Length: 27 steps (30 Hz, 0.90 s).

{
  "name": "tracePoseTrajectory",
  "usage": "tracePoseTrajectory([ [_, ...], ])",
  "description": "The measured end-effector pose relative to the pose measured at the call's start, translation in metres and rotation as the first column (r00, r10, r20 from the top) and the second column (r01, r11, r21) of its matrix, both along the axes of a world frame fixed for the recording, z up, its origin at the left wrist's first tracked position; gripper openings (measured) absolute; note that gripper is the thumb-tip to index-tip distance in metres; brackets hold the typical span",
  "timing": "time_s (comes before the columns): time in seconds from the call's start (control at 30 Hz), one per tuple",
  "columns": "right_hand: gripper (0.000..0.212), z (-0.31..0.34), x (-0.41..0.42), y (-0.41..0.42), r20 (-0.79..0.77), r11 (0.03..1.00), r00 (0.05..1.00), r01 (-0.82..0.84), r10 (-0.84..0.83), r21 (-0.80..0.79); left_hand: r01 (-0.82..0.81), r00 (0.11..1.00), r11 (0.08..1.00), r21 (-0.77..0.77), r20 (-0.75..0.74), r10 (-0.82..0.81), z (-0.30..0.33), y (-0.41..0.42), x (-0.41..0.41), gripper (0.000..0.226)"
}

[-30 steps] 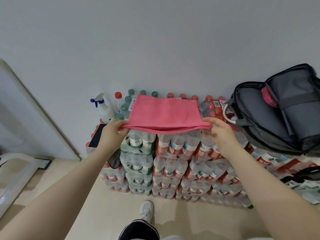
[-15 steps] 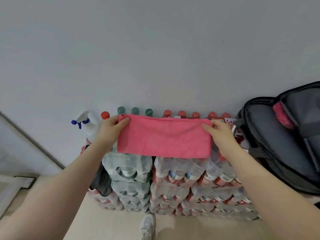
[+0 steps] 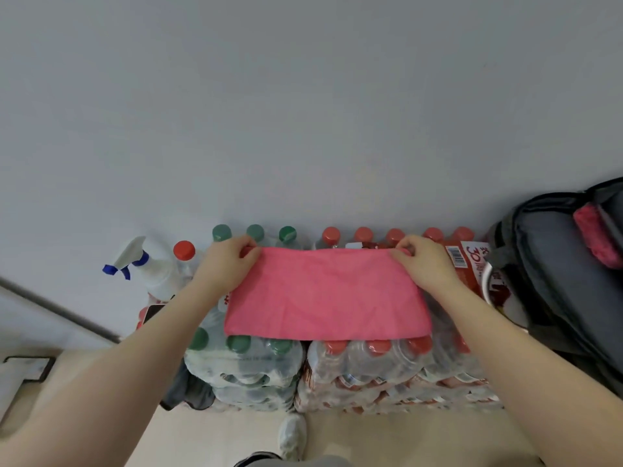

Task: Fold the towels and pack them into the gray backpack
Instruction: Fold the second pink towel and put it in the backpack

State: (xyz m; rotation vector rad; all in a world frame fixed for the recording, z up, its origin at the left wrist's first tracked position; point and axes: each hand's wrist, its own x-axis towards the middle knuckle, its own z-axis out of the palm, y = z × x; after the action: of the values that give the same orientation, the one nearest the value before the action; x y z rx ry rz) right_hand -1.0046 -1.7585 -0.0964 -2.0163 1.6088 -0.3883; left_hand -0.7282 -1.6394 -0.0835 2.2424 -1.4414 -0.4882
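A pink towel (image 3: 325, 296), folded into a wide band, lies flat on top of stacked packs of water bottles (image 3: 371, 369). My left hand (image 3: 227, 264) pinches its far left corner. My right hand (image 3: 426, 266) pinches its far right corner. The gray backpack (image 3: 559, 281) lies open at the right edge, on the same stack. Another pink towel (image 3: 595, 235) sticks out of a pocket inside the backpack.
A white spray bottle (image 3: 148, 264) with a blue trigger stands left of the towel, beside a red-capped bottle (image 3: 184, 252). A phone (image 3: 153, 311) lies under my left forearm. The gray wall rises right behind the bottles. My shoe (image 3: 291, 436) is on the beige floor below.
The towel has come down from hanging in the air and now lies flat on the bottle packs. Both hands moved forward and down with it, keeping their hold on its corners.
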Motion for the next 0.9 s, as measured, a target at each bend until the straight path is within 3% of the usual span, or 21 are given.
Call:
tracePoseTrajectory([
  [0.17,0.005,-0.001,0.003,-0.002,0.029,0.999,0.999,-0.022,0.024,-0.039,-0.013,0.999,1.0,-0.008,-0.037,0.012,-0.005,-0.001,0.008,0.025],
  [0.3,0.013,0.0,0.009,-0.002,-0.024,0.987,0.999,-0.047,0.043,-0.151,-0.013,1.0,1.0,0.013,0.004,0.013,-0.006,-0.011,0.011,0.026],
  [0.5,0.018,-0.002,0.018,0.005,-0.237,0.978,0.972,-0.041,-0.009,-0.206,-0.071,0.942,0.997,0.006,0.329,0.065,-0.011,-0.013,0.003,0.029],
  [0.57,0.025,0.005,0.03,0.015,-0.278,0.954,0.961,-0.091,0.008,-0.286,0.081,0.874,0.991,-0.103,0.485,-0.021,-0.013,-0.011,-0.006,0.034],
  [0.67,0.042,0.011,0.061,0.039,-0.225,0.899,0.927,-0.354,0.3,-0.257,0.384,0.822,0.906,-0.179,0.513,-0.247,-0.02,-0.009,-0.032,0.04],
  [0.77,0.055,-0.005,0.08,0.058,-0.324,0.827,0.799,-0.556,0.506,-0.077,0.459,0.841,0.888,0.023,0.31,-0.443,-0.029,-0.001,-0.052,0.076],
  [0.83,0.058,-0.017,0.079,0.056,-0.406,0.828,0.762,-0.561,0.504,-0.025,0.425,0.836,0.894,0.14,0.319,-0.447,-0.04,0.006,-0.047,0.105],
  [0.9,0.059,-0.02,0.068,0.048,-0.424,0.855,0.779,-0.518,0.463,-0.019,0.395,0.826,0.903,0.17,0.365,-0.43,-0.044,0.012,-0.038,0.113],
])
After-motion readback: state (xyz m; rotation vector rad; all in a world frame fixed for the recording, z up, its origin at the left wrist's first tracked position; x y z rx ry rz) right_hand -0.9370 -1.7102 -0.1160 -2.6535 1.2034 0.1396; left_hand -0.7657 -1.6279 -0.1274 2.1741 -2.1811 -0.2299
